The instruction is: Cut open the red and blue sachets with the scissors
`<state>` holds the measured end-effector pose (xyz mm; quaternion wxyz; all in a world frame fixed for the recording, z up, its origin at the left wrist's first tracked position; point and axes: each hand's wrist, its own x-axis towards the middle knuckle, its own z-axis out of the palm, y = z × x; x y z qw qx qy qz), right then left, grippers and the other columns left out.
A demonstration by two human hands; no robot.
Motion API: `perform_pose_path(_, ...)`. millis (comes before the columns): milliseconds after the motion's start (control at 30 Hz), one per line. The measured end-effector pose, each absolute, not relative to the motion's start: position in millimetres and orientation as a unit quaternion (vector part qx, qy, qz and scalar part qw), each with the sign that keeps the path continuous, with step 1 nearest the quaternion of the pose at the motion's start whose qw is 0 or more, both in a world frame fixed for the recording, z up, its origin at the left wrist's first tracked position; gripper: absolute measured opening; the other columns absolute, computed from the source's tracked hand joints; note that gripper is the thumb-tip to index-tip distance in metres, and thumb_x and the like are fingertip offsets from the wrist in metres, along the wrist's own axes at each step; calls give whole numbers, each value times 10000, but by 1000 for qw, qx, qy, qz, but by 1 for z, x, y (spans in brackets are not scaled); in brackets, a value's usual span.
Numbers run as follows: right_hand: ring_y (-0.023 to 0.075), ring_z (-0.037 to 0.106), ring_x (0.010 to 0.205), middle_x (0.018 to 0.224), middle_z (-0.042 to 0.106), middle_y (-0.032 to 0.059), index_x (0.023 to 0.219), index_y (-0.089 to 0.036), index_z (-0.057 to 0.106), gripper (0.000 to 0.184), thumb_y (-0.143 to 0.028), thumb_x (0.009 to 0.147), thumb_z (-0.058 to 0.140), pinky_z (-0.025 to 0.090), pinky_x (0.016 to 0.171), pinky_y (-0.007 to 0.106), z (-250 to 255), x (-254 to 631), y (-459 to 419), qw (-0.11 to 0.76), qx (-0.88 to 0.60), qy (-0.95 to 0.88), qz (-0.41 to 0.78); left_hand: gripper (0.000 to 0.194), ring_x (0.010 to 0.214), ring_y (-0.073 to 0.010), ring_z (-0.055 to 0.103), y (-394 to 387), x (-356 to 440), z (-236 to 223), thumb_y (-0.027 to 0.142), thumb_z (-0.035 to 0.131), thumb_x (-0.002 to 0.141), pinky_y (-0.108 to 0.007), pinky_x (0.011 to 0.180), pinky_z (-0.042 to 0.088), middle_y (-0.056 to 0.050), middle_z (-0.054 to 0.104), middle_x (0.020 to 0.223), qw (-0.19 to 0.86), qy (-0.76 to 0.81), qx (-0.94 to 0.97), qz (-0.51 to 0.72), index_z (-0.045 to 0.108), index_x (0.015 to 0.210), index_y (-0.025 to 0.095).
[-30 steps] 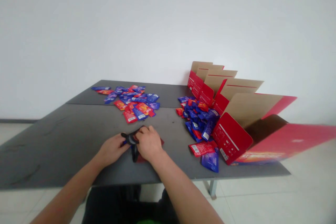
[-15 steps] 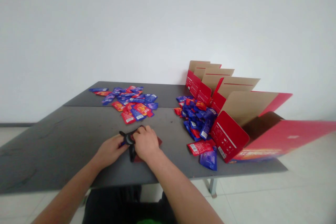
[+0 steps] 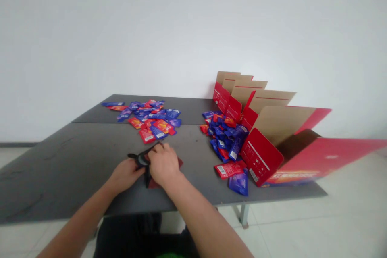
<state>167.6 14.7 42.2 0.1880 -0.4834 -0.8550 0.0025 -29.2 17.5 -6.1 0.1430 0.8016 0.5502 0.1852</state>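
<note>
Near the front edge of the table, both hands are at a small dark red and black item (image 3: pixel 142 160) with a grey patch and a black strap-like part; its exact kind is unclear. At its left side, my left hand (image 3: pixel 125 174) is closed, with the fingertips partly hidden behind the black part. My right hand (image 3: pixel 163 164) lies over the item from the right, fingers curled down on it and covering most of it. A dark red corner sticks out beyond the right hand, and another dark red part shows below it, against the table.
A grey table (image 3: pixel 81 161) spans the view. Behind my hands lies a spread of blue and red packets (image 3: pixel 157 119). Another heap of packets (image 3: pixel 225 133) lies to the right, against a row of open red cardboard boxes (image 3: pixel 261 155). A pale wall stands behind.
Both hands have shifted slightly left together with the dark red and black item, keeping their grip. The view has moved a little; the packets and boxes stay as they were.
</note>
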Motion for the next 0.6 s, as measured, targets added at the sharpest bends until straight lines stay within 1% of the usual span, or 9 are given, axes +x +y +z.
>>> perform_pose_path(67,242,545,1087,1151,687,80,1059,-242,740,245,-275,1014,501,475,890,343,37,171,19,151,-513,-845,29,227,912,-258,665,17,-29,-4,380,511,946,-360,822,489,-58,723,924,145,545,804,189,659,853,235)
perform_pose_path(133,242,563,1087,1155,692,102,1084,-242,750,284,-272,1029,473,476,887,343,36,190,29,125,-591,-796,41,317,862,-234,648,15,-27,-1,449,481,985,-344,792,476,-41,685,876,140,534,811,195,635,813,233)
perform_pose_path(200,275,579,1085,1153,687,161,1084,-191,758,352,-219,1034,411,480,843,365,39,216,38,114,-659,-742,36,380,797,-217,624,14,-26,1,490,466,997,-332,748,457,-27,638,819,135,532,813,193,597,756,226)
perform_pose_path(267,295,588,1078,1137,685,190,1054,-164,764,367,-160,1011,399,478,816,375,41,239,35,107,-692,-714,33,377,776,-210,609,12,-24,1,485,468,997,-327,733,444,-21,617,811,133,533,814,188,583,752,223)
perform_pose_path(333,297,590,1070,1131,685,178,1045,-181,759,342,-142,988,424,474,800,371,38,255,18,109,-701,-704,28,362,781,-208,603,12,-25,0,464,460,1004,-325,740,438,-20,609,820,128,537,815,179,578,763,220)
perform_pose_path(433,289,581,1049,1141,683,133,1056,-230,735,265,-182,977,486,469,799,367,27,266,-18,139,-699,-701,14,341,805,-207,606,16,-30,4,452,462,1002,-322,766,440,-24,611,856,127,522,830,147,589,790,215)
perform_pose_path(533,276,570,1033,1155,677,97,1050,-251,715,196,-217,960,544,462,835,366,16,272,-45,174,-696,-696,15,324,805,-200,619,29,-42,15,481,511,973,-305,758,445,-22,636,872,170,489,851,92,626,830,214)
perform_pose_path(600,270,565,1032,1161,673,82,1052,-257,709,184,-216,949,562,457,843,362,12,275,-51,190,-693,-695,24,326,786,-204,630,40,-52,24,496,536,946,-300,733,446,-23,652,843,188,497,845,56,639,823,212)
